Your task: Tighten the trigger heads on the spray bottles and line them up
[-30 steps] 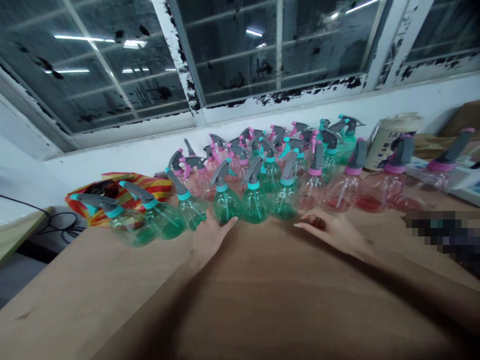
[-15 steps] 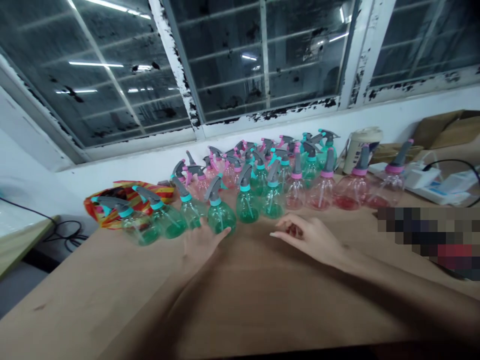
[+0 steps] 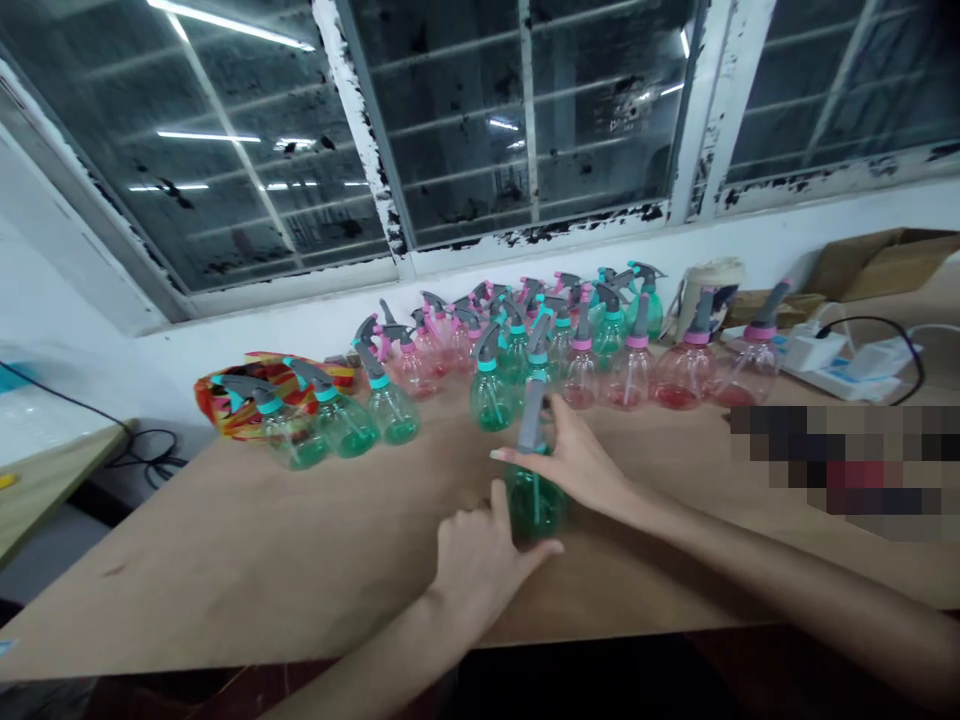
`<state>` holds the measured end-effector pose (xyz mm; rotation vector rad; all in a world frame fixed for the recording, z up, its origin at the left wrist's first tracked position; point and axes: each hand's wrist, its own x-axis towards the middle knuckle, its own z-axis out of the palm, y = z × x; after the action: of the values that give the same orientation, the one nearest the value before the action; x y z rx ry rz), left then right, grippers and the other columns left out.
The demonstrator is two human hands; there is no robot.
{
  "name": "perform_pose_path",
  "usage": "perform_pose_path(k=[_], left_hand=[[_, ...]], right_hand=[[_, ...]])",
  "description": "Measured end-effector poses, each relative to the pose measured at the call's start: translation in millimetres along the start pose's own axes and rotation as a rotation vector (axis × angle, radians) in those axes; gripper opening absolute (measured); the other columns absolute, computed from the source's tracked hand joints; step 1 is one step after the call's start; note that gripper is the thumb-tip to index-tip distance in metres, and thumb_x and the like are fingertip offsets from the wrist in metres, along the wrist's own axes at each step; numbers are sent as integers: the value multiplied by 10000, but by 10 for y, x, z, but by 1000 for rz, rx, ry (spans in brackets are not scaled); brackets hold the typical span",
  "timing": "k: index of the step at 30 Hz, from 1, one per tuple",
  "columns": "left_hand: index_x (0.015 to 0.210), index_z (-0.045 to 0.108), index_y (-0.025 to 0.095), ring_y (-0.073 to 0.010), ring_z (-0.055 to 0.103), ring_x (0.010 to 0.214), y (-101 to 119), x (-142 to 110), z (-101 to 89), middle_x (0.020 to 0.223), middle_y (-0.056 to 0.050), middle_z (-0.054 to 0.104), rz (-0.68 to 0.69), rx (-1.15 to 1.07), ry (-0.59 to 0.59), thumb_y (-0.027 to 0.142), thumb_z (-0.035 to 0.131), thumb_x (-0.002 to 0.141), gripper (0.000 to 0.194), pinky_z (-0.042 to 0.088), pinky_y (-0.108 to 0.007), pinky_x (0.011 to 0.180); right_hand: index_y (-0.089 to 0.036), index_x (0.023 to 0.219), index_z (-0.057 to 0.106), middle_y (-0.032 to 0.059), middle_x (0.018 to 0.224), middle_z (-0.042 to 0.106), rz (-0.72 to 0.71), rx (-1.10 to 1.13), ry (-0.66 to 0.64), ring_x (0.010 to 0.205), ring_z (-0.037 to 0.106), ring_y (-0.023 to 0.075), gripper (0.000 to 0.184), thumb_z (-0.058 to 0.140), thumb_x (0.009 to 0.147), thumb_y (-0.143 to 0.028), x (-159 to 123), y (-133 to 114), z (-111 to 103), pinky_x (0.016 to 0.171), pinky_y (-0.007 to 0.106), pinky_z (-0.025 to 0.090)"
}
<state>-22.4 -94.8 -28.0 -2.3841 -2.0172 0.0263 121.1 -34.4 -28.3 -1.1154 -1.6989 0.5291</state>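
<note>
A spray bottle [image 3: 535,500] with green liquid and a grey head stands upright close to me, slightly blurred. My left hand [image 3: 474,555] is closed about its lower part, index finger at the left side and thumb stretched across the base. My right hand [image 3: 581,460] grips it at the neck, the thumb in front and the fingers behind the grey head. The collar is hidden by the thumb. Behind, a green spray bottle [image 3: 493,398] with a turquoise collar stands alone, and another green spray bottle [image 3: 394,412] is farther left.
Pink spray bottles [image 3: 679,378] line the right, with several more bottles packed behind. A striped bag [image 3: 259,375] lies at the left. A power strip [image 3: 847,375], a cup [image 3: 709,300] and a cardboard box [image 3: 885,262] stand right, on the brown table [image 3: 300,560] below the windows.
One green spray bottle has come out of the front row toward me, with my left hand on it. My right hand has moved to its neck. A gap shows in the row.
</note>
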Motion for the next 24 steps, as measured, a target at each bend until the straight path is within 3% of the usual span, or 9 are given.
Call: perform_pose_path(k=[3, 6, 8, 10, 12, 14, 19, 24], left_hand=[[1109, 574, 97, -373, 684, 732, 251, -51, 36, 823, -190, 699, 146, 8, -19, 720, 553, 725, 732, 528, -427, 605], [1040, 592, 125, -353, 682, 743, 422, -47, 84, 823, -160, 692, 322, -12, 16, 684, 516, 784, 620, 536, -423, 599], [982, 595, 148, -326, 682, 769, 465, -14, 111, 851, -135, 688, 435, -59, 52, 635, 491, 833, 520, 544, -404, 607], [967, 584, 168, -292, 680, 803, 440, 49, 136, 895, -104, 682, 542, -121, 92, 569, 490, 871, 423, 551, -374, 625], [1005, 565, 184, -269, 674, 849, 351, 150, 165, 944, -77, 672, 625, -178, 137, 487, 509, 893, 328, 558, -363, 653], [1039, 550, 188, -265, 659, 892, 222, 287, 204, 969, -69, 657, 652, -219, 180, 416, 522, 899, 269, 563, -377, 684], [1061, 532, 196, -252, 605, 1029, -81, 659, 359, 1089, -82, 612, 601, -346, 250, 334, 544, 880, 228, 540, -400, 825], [1115, 548, 179, -280, 523, 1190, -189, 792, 498, 1262, -123, 565, 577, -363, 192, 312, 611, 831, 320, 454, -468, 988]], right_hand=[[-208, 1281, 482, 127, 1232, 585, -41, 36, 76, 1139, 548, 321, 683, 667, 719, -550, -39, 92, -172, 943, 500, 448], [-247, 1177, 572, 65, 1076, 657, -29, 121, 55, 1013, 608, 255, 433, 609, 800, -455, -53, 223, -345, 894, 428, 473], [-251, 1061, 618, 7, 821, 661, 26, 150, 13, 775, 622, 198, 288, 584, 818, -402, -52, 307, -448, 750, 367, 508], [-236, 866, 627, -38, 602, 543, 78, 129, 4, 563, 519, 145, 157, 589, 795, -371, -38, 368, -537, 574, 300, 472], [-225, 709, 568, -55, 526, 431, 119, 104, 5, 484, 415, 118, 142, 599, 754, -357, -9, 403, -607, 472, 265, 394], [-227, 695, 542, -54, 526, 402, 153, 104, -7, 477, 388, 119, 140, 599, 720, -352, 35, 421, -655, 445, 264, 357], [-249, 837, 608, -19, 583, 497, 131, 84, -129, 501, 450, 155, 147, 568, 729, -340, 153, 435, -693, 490, 312, 422], [-306, 1026, 651, -2, 730, 632, 44, 137, -227, 554, 532, 170, 276, 544, 774, -274, 226, 421, -667, 602, 359, 495]])
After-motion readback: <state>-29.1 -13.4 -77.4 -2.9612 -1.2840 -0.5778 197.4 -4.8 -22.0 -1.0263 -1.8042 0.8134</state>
